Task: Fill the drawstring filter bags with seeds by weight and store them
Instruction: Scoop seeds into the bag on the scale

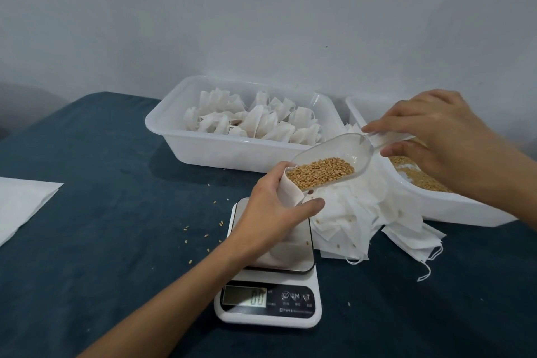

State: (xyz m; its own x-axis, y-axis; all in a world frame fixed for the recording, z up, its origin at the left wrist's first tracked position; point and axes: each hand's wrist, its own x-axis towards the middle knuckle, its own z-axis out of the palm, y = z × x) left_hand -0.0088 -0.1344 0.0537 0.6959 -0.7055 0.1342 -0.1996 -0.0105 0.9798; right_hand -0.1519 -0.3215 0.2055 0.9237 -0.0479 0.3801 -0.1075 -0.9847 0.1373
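On the kitchen scale we read digits on its lit display that look like "00", though blur leaves us unsure. Beside it we make out a power symbol and the letters "M" and "T" on the buttons; the small print beneath stays illegible.

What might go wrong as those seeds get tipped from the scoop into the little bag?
1. The left hand holds the filter bag with a narrow mouth against the wider clear scoop, so seeds may spill; loose seeds already dot the table.
2. The left hand seems to support the bag over the scale, which could distort the weight.
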